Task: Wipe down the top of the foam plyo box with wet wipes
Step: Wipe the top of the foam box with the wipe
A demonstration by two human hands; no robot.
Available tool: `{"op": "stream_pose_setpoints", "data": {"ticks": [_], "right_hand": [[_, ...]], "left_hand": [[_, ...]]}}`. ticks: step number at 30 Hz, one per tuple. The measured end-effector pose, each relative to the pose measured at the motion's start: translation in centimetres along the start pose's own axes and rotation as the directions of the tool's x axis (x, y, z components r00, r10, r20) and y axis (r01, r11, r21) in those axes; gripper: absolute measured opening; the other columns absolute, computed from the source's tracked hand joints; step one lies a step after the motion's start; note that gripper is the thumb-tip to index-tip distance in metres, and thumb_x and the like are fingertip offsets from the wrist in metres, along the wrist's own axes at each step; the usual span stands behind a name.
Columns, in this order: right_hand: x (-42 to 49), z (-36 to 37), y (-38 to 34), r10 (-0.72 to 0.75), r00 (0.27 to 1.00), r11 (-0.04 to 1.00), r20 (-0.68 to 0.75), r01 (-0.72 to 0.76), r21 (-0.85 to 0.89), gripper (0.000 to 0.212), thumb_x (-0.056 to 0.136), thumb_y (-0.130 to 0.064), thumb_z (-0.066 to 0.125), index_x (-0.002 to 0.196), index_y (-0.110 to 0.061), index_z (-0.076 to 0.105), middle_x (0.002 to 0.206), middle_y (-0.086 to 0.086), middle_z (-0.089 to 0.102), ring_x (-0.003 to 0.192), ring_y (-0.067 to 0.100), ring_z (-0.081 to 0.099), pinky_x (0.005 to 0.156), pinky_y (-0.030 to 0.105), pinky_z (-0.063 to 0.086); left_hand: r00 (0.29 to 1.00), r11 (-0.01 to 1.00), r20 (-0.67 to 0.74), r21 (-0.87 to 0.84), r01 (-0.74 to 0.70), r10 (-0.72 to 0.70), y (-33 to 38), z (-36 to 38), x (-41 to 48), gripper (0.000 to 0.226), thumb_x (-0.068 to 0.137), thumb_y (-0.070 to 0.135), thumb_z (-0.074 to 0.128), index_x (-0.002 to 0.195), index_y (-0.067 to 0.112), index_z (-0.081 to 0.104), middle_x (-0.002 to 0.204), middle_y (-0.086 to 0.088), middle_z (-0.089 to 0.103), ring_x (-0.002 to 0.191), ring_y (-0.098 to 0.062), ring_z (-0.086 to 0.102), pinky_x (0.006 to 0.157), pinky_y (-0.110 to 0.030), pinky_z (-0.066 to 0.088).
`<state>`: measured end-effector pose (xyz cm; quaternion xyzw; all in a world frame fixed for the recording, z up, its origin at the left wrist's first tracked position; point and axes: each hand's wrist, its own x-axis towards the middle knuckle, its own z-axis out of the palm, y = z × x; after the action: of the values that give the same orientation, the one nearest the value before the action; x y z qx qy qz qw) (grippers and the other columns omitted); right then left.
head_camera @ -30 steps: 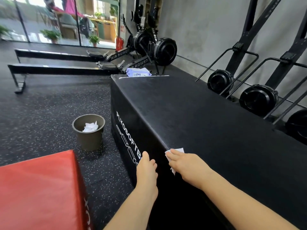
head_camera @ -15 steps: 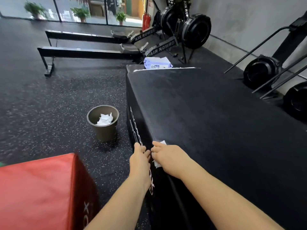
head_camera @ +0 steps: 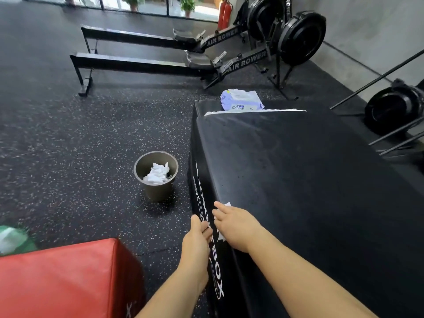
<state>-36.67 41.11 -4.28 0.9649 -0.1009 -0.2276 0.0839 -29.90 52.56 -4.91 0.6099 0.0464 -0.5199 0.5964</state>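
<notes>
A grey round bin (head_camera: 158, 180) stood left of the black foam plyo box (head_camera: 298, 180), a purple wipes packet (head_camera: 242, 101) at its far end.

A dark speckled rubber floor (head_camera: 57, 145) fills the left half of the view. Near centre, toward nine o'clock, stands a round brown bin (head_camera: 158, 191) holding crumpled white tissue (head_camera: 157, 174). A red padded box (head_camera: 64, 281) sits at seven o'clock, with a blurred green object (head_camera: 11, 239) at eight o'clock. Two black air rowers (head_camera: 142, 65) lie side by side at twelve o'clock, red fire extinguishers (head_camera: 224, 13) and potted plants (head_camera: 188, 4) beyond them. A grey wall (head_camera: 367, 24) stands at two o'clock.
</notes>
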Motion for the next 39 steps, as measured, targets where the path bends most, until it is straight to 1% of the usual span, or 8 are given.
{"op": "stream_pose_setpoints", "data": {"ticks": [9, 19, 22, 26, 27, 31, 36, 39], "right_hand": [[-4.7, 2.3, -1.9, -0.221, 0.971, 0.973, 0.093, 0.213, 0.085, 0.047, 0.105, -0.016, 0.034, 0.147, 0.005, 0.038, 0.159, 0.019, 0.026, 0.152, 0.033, -0.006, 0.119, 0.039, -0.015], [0.6, 0.8, 2.9, -0.307, 0.947, 0.951, 0.098, 0.308, 0.001, 0.045, 0.103, -0.014, 0.037, 0.146, -0.002, 0.041, 0.155, 0.014, 0.036, 0.152, 0.028, 0.008, 0.124, 0.037, 0.0], [3.1, -0.1, 5.0, -0.267, 0.962, 0.964, 0.055, 0.266, 0.018, 0.045, 0.105, -0.017, 0.035, 0.148, -0.006, 0.041, 0.159, 0.008, 0.031, 0.153, 0.024, 0.002, 0.123, 0.033, -0.002], [6.7, -1.2, 7.5, -0.207, 0.977, 0.978, 0.043, 0.206, 0.031, 0.046, 0.105, -0.016, 0.033, 0.151, -0.009, 0.036, 0.16, 0.004, 0.027, 0.153, 0.023, 0.0, 0.123, 0.034, 0.006], [7.6, -1.5, 8.1, -0.192, 0.98, 0.981, 0.041, 0.192, 0.025, 0.046, 0.105, -0.015, 0.033, 0.151, -0.009, 0.035, 0.16, 0.004, 0.026, 0.153, 0.023, -0.001, 0.123, 0.035, 0.008], [10.8, -2.7, 10.3, -0.127, 0.992, 0.992, -0.001, 0.127, -0.009, 0.046, 0.104, -0.013, 0.033, 0.15, -0.011, 0.036, 0.164, 0.006, 0.015, 0.153, 0.025, -0.006, 0.123, 0.038, 0.008], [12.5, -3.0, 11.4, -0.07, 0.997, 0.997, -0.035, 0.071, 0.033, 0.051, 0.104, -0.012, 0.03, 0.155, -0.011, 0.023, 0.167, 0.008, 0.0, 0.153, 0.023, -0.008, 0.123, 0.041, 0.008], [11.6, -2.1, 10.9, -0.143, 0.989, 0.988, -0.033, 0.145, 0.049, 0.051, 0.105, -0.012, 0.028, 0.156, -0.007, 0.021, 0.166, 0.008, 0.006, 0.153, 0.022, 0.0, 0.122, 0.037, 0.011]], "left_hand": [[0.996, 0.996, -0.017, 0.023, 0.083, -0.082, 0.7, -0.4, 0.5, 0.057, 0.103, 0.048, 0.027, 0.132, 0.006, 0.053, 0.135, -0.014, 0.056, 0.127, -0.023, 0.049, 0.103, -0.032, 0.032], [0.993, 0.991, -0.046, 0.074, 0.112, -0.109, 4.1, 2.3, 3.3, 0.06, 0.103, 0.05, 0.026, 0.131, 0.006, 0.055, 0.136, -0.012, 0.056, 0.119, -0.02, 0.051, 0.105, -0.034, 0.033], [0.994, 0.991, -0.049, 0.096, 0.098, -0.093, 5.1, 3.4, 4.4, 0.058, 0.103, 0.049, 0.026, 0.127, 0.007, 0.058, 0.123, -0.008, 0.062, 0.099, -0.013, 0.053, 0.089, -0.027, 0.038], [0.991, 0.985, -0.104, 0.144, 0.094, -0.079, 6.4, 4.3, 6.4, 0.052, 0.104, 0.047, 0.027, 0.084, 0.017, 0.064, 0.062, 0.012, 0.067, 0.054, 0.002, 0.061, 0.05, -0.014, 0.044], [0.992, 0.986, -0.105, 0.145, 0.082, -0.067, 6.7, 4.4, 6.9, 0.052, 0.103, 0.047, 0.027, 0.081, 0.016, 0.063, 0.062, 0.013, 0.065, 0.054, 0.002, 0.06, 0.05, -0.015, 0.044], [0.995, 0.996, -0.101, 0.088, 0.021, -0.013, 7.7, 4.6, 8.8, 0.052, 0.102, 0.05, 0.028, 0.119, 0.013, 0.061, 0.096, 0.008, 0.061, 0.084, -0.006, 0.056, 0.067, -0.024, 0.039], [0.993, 0.997, -0.117, 0.083, 0.003, 0.006, 7.8, 3.6, 10.6, 0.049, 0.103, 0.049, 0.027, 0.105, 0.014, 0.061, 0.076, 0.012, 0.065, 0.065, 0.003, 0.06, 0.052, -0.017, 0.041], [0.993, 0.998, -0.118, 0.062, 0.001, 0.006, 7.9, 3.2, 10.9, 0.054, 0.102, 0.049, 0.027, 0.119, 0.011, 0.06, 0.083, 0.01, 0.062, 0.073, 0.001, 0.058, 0.055, -0.018, 0.039]]}}
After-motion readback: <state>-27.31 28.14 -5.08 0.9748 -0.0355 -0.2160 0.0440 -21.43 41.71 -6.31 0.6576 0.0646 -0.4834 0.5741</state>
